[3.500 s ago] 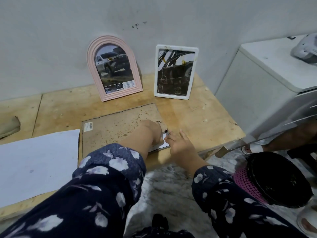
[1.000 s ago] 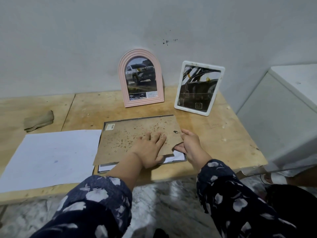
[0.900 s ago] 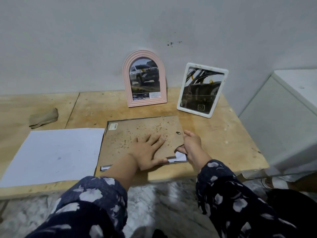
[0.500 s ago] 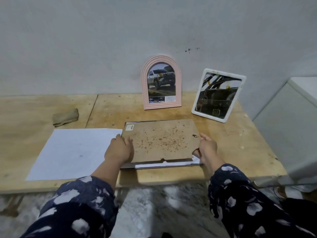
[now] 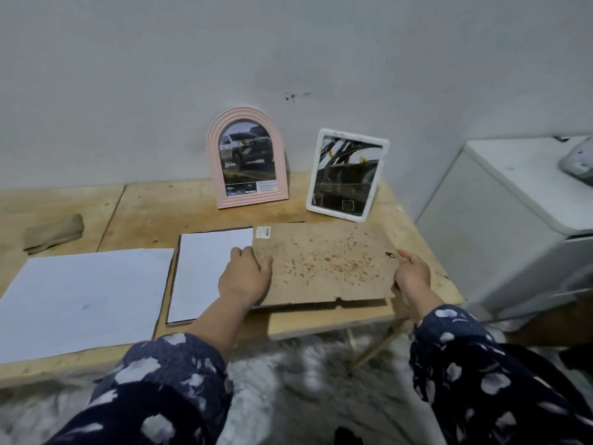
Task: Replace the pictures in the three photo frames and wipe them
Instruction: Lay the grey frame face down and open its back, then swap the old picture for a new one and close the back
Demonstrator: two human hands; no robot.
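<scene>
Three photo frames sit on the wooden worktop [image 5: 192, 200]: one pink arched frame [image 5: 247, 157], one white rectangular frame [image 5: 348, 175], and one dark-edged frame [image 5: 179, 268] lying flat. One spotted brown backing board [image 5: 324, 263] is held by two hands, the left hand [image 5: 245, 277] and right hand [image 5: 412, 274]. Also present: one loose white sheet [image 5: 83, 297], one folded cloth [image 5: 53, 232], one white cabinet [image 5: 513, 207].

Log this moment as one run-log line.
step: backing off third frame | left hand: grips backing board left edge | right hand: grips right edge | flat frame: white sheet exposed
</scene>
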